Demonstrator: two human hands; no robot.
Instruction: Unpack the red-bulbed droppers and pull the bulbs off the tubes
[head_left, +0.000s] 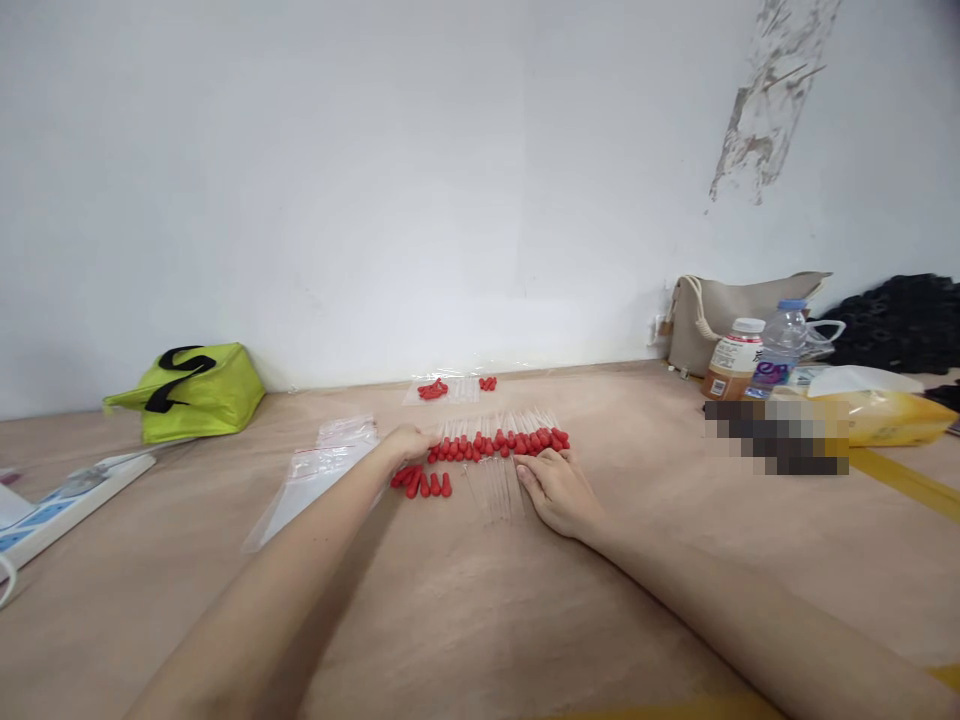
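Note:
A row of droppers with red rubber bulbs (499, 443) lies on the brown table, clear glass stems pointing to the wall. My left hand (406, 444) is at the left end of this row, its fingers drawn together; what they hold, if anything, is hidden. At the right end, close in front of the bulbs, my right hand (556, 488) rests on the table with bent fingers, and its grip cannot be made out. Loose glass tubes (498, 490) lie just left of my right hand. Several loose red bulbs (426, 486) sit below my left hand.
Clear plastic bags (322, 470) lie left of my left forearm. Small bags of red bulbs (433, 390) lie by the wall. A green bag (202, 390) and a power strip (75, 505) are at left. Bottles (739, 355), a beige bag (694, 330) and a yellow packet (885, 418) stand right.

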